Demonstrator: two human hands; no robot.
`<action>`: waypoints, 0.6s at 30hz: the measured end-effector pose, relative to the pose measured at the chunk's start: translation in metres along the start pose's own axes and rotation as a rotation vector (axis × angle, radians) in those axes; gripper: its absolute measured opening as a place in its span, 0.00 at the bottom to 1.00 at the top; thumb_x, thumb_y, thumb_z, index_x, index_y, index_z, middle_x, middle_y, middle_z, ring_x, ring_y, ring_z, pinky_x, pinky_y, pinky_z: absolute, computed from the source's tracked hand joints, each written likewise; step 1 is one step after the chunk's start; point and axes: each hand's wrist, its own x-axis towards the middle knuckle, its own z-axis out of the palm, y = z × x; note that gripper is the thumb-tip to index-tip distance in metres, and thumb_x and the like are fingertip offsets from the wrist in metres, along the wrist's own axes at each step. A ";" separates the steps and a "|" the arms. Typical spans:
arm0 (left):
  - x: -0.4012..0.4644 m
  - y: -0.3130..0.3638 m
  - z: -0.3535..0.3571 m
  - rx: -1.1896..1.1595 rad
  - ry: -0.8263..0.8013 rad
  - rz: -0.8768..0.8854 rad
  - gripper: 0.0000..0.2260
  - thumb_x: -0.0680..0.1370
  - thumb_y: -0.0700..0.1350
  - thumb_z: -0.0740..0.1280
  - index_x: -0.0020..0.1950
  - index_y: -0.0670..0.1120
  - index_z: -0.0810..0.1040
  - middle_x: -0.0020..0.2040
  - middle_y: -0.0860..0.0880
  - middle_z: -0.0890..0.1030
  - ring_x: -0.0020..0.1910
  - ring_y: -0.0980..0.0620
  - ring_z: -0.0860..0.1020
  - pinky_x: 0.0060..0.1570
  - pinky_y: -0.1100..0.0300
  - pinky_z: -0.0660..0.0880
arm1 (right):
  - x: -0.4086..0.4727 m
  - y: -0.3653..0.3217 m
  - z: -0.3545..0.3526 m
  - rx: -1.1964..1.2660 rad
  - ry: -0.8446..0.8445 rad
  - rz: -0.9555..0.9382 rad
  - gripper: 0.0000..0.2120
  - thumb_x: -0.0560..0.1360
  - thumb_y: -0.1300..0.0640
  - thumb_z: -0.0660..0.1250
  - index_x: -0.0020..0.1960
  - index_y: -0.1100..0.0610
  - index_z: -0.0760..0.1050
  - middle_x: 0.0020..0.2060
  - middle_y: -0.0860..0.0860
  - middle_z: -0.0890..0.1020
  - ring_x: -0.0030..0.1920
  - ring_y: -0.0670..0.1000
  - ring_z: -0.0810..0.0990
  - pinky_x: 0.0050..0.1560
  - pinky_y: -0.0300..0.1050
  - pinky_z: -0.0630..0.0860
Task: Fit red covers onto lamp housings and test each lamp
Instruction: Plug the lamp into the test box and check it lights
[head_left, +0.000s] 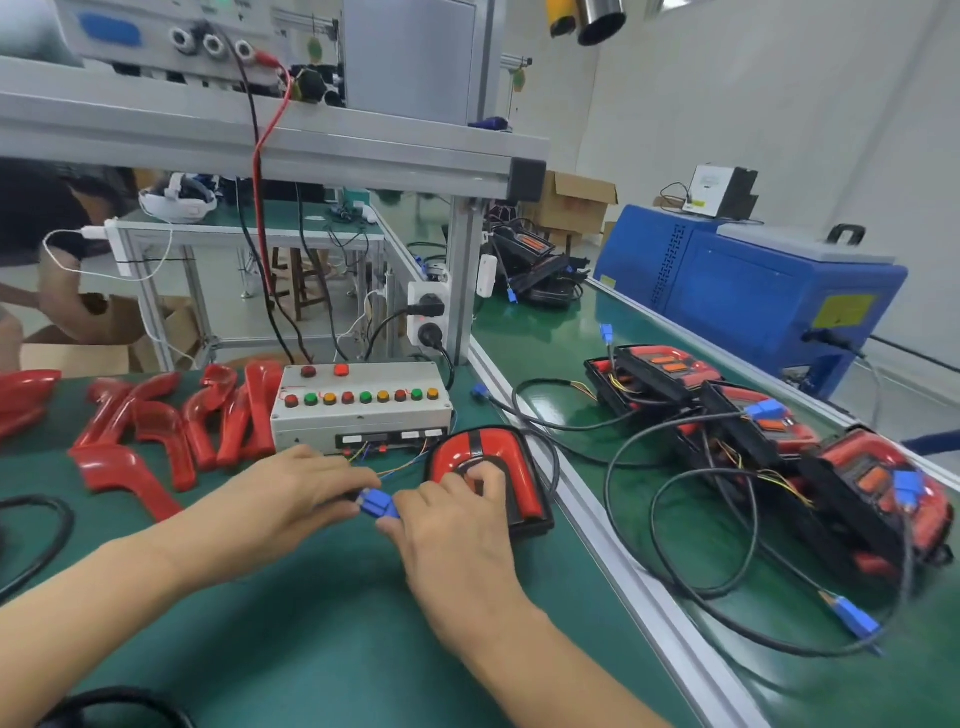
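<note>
A lamp (511, 470) with its red cover fitted lies on the green mat just right of the grey test box (361, 402) with coloured buttons. Between my hands sits a blue connector (379, 504). My left hand (291, 496) pinches its left end and my right hand (449, 522) pinches its right end, fingers reaching onto the lamp. Several loose red covers (156, 431) lie at the left of the test box. On the conveyor to the right, several lamps (769, 431) with black cables and blue plugs are piled together.
An aluminium rail (613, 551) separates my mat from the green conveyor (545, 332). A blue machine (753, 291) stands beyond the conveyor. A black cable (41, 540) loops at the left edge. A power strip (428, 319) hangs on the frame post. Another person (41, 249) is at far left.
</note>
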 end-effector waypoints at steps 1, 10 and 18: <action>0.003 -0.002 0.004 0.017 -0.009 0.010 0.25 0.81 0.58 0.49 0.53 0.45 0.81 0.42 0.54 0.82 0.40 0.60 0.73 0.44 0.68 0.67 | 0.000 0.000 -0.001 0.013 0.006 0.019 0.10 0.71 0.43 0.72 0.36 0.48 0.80 0.29 0.44 0.79 0.33 0.47 0.76 0.49 0.47 0.62; -0.019 -0.047 0.021 0.237 -0.402 -0.279 0.16 0.76 0.59 0.60 0.63 0.61 0.71 0.60 0.66 0.69 0.64 0.61 0.69 0.63 0.61 0.60 | -0.017 0.052 -0.025 0.761 0.137 0.491 0.11 0.78 0.46 0.60 0.43 0.50 0.73 0.37 0.43 0.76 0.41 0.47 0.71 0.47 0.42 0.66; 0.054 0.026 0.042 -0.638 -0.251 -0.884 0.24 0.77 0.61 0.60 0.68 0.51 0.70 0.56 0.51 0.79 0.49 0.53 0.76 0.51 0.60 0.73 | -0.002 0.103 0.001 1.037 -0.358 1.117 0.15 0.79 0.42 0.57 0.50 0.55 0.71 0.50 0.53 0.74 0.50 0.54 0.72 0.48 0.46 0.66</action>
